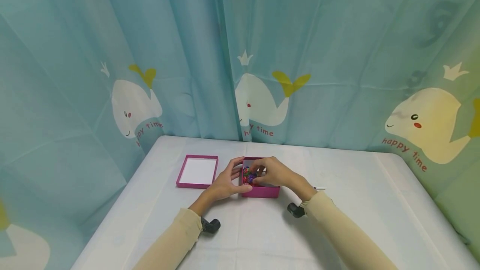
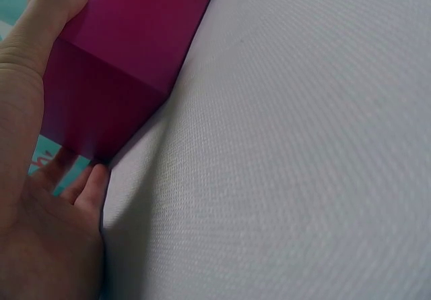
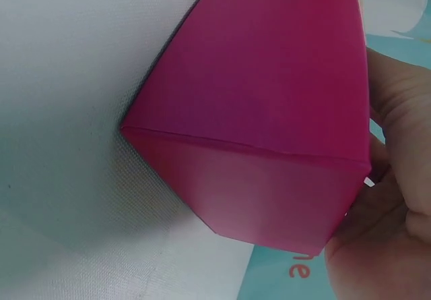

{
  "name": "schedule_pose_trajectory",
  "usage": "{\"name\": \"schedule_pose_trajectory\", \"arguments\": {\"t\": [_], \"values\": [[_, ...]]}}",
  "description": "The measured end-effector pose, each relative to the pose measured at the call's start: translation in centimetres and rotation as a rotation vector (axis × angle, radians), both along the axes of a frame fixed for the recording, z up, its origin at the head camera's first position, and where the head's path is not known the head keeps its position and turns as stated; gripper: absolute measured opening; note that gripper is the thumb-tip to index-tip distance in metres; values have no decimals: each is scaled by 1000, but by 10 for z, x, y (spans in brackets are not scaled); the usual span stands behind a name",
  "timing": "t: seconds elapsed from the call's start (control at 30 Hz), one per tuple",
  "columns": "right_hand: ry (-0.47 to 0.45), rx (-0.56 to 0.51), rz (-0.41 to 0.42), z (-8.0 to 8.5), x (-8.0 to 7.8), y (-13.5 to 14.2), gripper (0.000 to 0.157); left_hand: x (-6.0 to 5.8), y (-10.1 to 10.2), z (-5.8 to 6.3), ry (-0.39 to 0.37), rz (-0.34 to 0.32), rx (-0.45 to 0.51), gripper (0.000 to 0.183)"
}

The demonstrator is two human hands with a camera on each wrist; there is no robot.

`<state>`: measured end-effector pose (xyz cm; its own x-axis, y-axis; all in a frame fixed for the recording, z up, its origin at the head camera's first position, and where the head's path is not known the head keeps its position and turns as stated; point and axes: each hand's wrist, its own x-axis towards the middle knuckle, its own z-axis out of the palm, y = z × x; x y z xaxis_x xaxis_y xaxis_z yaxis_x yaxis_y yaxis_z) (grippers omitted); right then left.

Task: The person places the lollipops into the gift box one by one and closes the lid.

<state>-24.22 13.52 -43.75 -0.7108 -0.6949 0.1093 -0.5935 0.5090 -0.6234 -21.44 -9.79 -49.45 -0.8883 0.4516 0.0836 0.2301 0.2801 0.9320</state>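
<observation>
A magenta box stands uncovered on the table, with several brightly wrapped lollipops in its left part. My left hand grips the box's near left corner, the thumb on the front wall and the fingers along the left side. Over the box, my right hand reaches down inside with curled fingers and pinches a purple-wrapped lollipop. Both wrist views show the outer walls of the box, and the right hand's fingertips are hidden in the right wrist view.
Left of the box lies its lid, magenta-rimmed with a white inside. A thin white stick lies on the white table beyond my right wrist, partly hidden. A blue whale-print curtain hangs behind the table.
</observation>
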Motion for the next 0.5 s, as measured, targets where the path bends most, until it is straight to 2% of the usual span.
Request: {"name": "schedule_pose_trajectory", "arguments": {"t": [0.5], "values": [[48, -34, -13, 4, 2, 7, 31, 1, 0, 0, 9, 2, -7, 97]]}}
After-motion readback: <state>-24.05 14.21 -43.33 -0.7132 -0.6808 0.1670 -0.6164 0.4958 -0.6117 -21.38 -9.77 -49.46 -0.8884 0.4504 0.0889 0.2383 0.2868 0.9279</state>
